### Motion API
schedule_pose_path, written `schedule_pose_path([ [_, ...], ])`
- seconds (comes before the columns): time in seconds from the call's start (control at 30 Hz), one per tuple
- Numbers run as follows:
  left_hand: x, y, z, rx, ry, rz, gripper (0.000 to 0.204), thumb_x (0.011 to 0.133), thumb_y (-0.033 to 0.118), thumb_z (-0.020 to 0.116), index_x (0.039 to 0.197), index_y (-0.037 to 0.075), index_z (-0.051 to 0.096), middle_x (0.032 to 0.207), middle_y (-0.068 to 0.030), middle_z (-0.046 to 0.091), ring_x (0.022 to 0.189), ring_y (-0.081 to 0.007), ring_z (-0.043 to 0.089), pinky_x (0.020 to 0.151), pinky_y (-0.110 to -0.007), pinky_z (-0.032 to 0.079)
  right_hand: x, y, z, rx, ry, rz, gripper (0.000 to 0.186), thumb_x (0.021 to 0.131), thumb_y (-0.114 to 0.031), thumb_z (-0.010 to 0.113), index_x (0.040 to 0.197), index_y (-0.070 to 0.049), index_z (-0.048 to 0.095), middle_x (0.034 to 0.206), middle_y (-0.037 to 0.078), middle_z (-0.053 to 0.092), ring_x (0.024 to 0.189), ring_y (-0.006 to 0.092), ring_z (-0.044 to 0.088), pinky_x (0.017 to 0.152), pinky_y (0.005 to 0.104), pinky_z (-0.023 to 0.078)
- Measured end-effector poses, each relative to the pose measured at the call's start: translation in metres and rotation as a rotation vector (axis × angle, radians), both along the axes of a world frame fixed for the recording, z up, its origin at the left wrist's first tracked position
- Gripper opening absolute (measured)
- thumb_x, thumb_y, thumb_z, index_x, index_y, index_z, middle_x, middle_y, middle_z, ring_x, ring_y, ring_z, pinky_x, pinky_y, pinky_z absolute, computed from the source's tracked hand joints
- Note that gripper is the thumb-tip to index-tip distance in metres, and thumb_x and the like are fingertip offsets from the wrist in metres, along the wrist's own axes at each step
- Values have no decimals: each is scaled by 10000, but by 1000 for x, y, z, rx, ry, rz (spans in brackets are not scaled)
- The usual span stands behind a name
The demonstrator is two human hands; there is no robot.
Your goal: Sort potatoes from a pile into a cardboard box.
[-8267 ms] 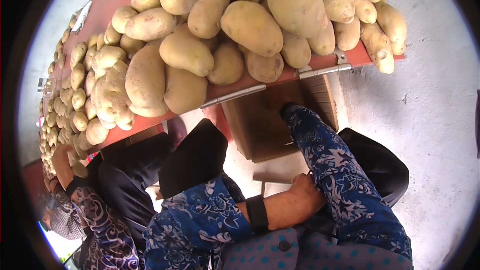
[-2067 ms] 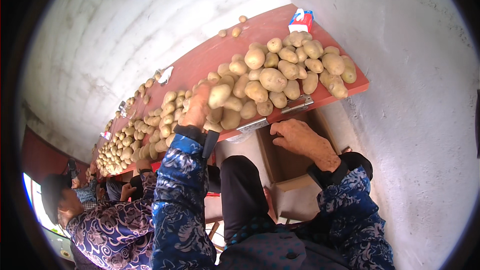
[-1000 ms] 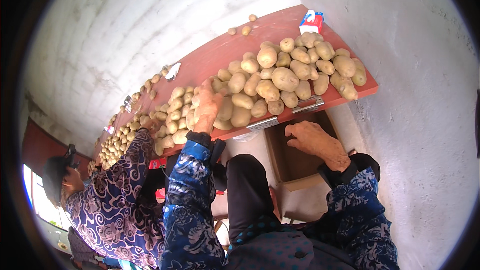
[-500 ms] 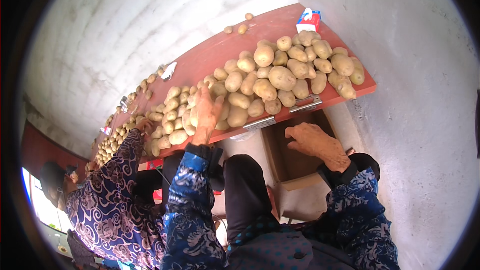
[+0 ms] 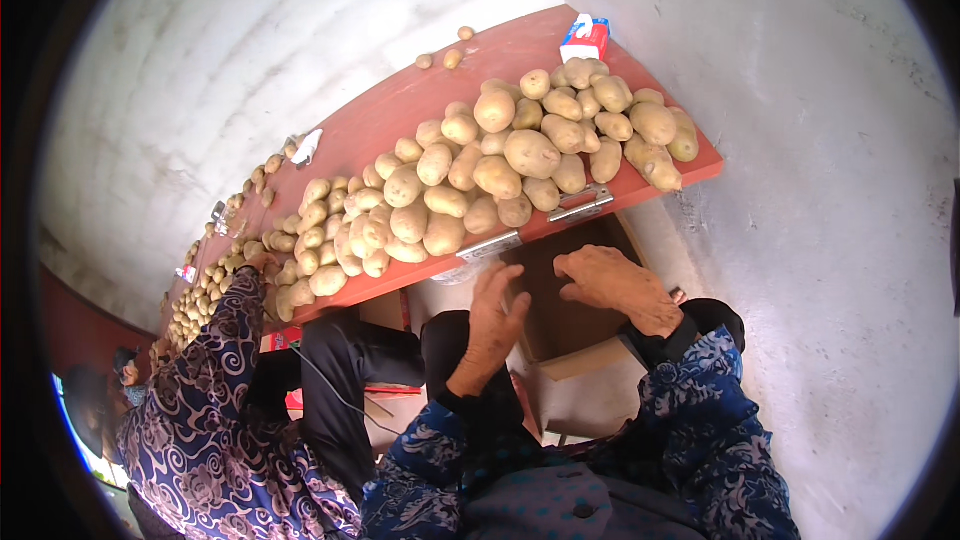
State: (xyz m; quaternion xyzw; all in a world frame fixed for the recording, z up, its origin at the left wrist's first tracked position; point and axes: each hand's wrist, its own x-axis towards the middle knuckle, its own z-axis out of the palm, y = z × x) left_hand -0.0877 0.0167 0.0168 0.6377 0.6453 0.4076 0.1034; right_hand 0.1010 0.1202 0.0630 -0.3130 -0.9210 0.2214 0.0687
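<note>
My left hand [image 5: 490,325] is raised below the red table edge [image 5: 360,285], above my knee and beside the cardboard box [image 5: 575,345], with its fingers apart and nothing in them. My right hand [image 5: 610,285] hangs over the box, fingers loosely bent, thumb apart, holding nothing. A long pile of potatoes [image 5: 530,152] of mixed sizes lies along the table's front, thinning toward the far left. Two metal hinges [image 5: 580,205] sit on the near edge just above my hands.
A co-worker in a purple patterned sleeve [image 5: 235,330] sits close at my left, reaching into the potatoes. A tissue box [image 5: 585,40] stands at the back right, white crumpled tissue [image 5: 305,147] lies farther left, and the pale wall [image 5: 810,240] closes in at my right.
My left hand has come down and right from the potato pile to below the table edge. Earlier views show it among the potatoes. My right hand has stayed over the box.
</note>
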Motion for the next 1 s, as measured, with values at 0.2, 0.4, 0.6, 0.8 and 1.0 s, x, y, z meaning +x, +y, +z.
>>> schedule_pose_path([
  [0.2,21,-19,-26,-156,-91,-71,373,841,124,666,1202,57,605,1226,-156,588,1206,-324,541,1041,-374,410,10,8,-1,-9,-63,-14,298,844,-219,684,1090,-57,635,979,171,693,985,373,640,846,476,507],
  [0.4,12,-32,-45,-209,-198,-48,402,864,188,662,1229,33,598,1222,-137,597,1161,-266,568,990,-363,435,24,23,-12,-19,-31,-27,314,843,-226,681,1099,-53,628,1018,169,685,1013,381,618,888,465,487],
  [0.6,28,-41,-75,-467,-281,-82,418,832,202,691,1201,28,599,1204,-207,587,1126,-384,563,987,-410,448,33,32,-6,-42,57,-84,312,857,-226,682,1103,-45,619,1027,174,674,1025,376,602,901,453,474],
  [0.8,60,-38,-91,-664,240,-307,459,812,204,695,1213,29,558,1246,-214,574,1152,-408,540,995,-463,431,40,33,1,-86,95,-117,299,861,-218,688,1102,-55,616,1012,175,673,972,380,613,838,457,480],
  [1.0,88,-5,-112,-774,422,-435,377,805,123,636,1164,48,552,1119,-229,640,1056,-423,606,898,-492,484,40,29,0,-76,66,-103,296,857,-211,692,1096,-54,617,992,197,670,952,396,617,828,465,486],
])
